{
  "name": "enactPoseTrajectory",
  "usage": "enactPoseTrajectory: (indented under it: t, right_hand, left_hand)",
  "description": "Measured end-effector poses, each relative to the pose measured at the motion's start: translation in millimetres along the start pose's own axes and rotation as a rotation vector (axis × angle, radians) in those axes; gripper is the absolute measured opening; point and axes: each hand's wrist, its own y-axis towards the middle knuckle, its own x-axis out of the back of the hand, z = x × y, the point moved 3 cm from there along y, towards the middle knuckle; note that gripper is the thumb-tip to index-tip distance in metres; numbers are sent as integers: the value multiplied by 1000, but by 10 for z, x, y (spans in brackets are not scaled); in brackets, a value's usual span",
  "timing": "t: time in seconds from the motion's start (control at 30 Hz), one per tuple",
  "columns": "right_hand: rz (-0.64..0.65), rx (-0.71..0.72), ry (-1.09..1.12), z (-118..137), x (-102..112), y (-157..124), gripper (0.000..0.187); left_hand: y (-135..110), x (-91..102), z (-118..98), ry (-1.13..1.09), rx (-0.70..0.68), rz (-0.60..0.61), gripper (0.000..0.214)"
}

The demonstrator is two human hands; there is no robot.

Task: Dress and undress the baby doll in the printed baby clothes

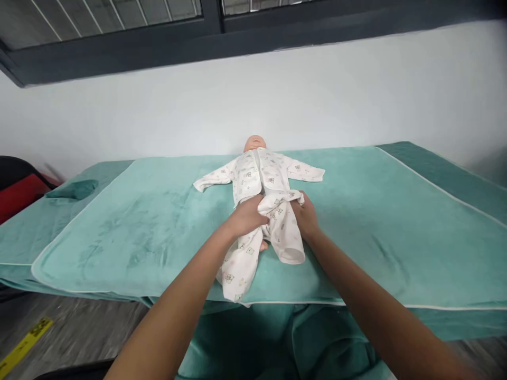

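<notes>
A baby doll (255, 141) lies on its back on the green bed cover, its head toward the wall. It wears a white patterned jacket (245, 171) with both sleeves spread wide. White patterned baby pants (242, 264) lie over its lower body, the legs pointing toward me. My left hand (249, 215) is closed on the pants near the waist, on the left side. At the right side of the waistband, my right hand (304, 214) grips the bunched cloth, its fingers partly hidden. A bit of the doll's foot (263, 245) shows between the pant legs.
The green bed cover (158, 221) spreads out on both sides, with a white-edged border. Behind it rises a white wall (253, 100) below a dark window frame (158, 50). A red and black chair (21, 190) stands at the left, and yellow tape (26, 343) marks the floor.
</notes>
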Motion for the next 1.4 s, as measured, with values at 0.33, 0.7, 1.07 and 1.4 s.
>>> enactPoseTrajectory:
  t: [0.33, 0.7, 1.07, 1.4]
  right_hand:
    - [-99, -1, 97, -64, 30, 11, 22]
    - [132, 317, -5, 520, 0, 323, 28]
    - [919, 52, -32, 792, -588, 538, 25]
    - [805, -247, 506, 668, -522, 487, 11]
  left_hand:
    - [205, -124, 73, 72, 79, -384, 13]
    - [27, 60, 278, -925, 201, -91, 28]
    - [197, 61, 369, -977, 182, -314, 28]
    - [150, 22, 364, -911, 209, -240, 32]
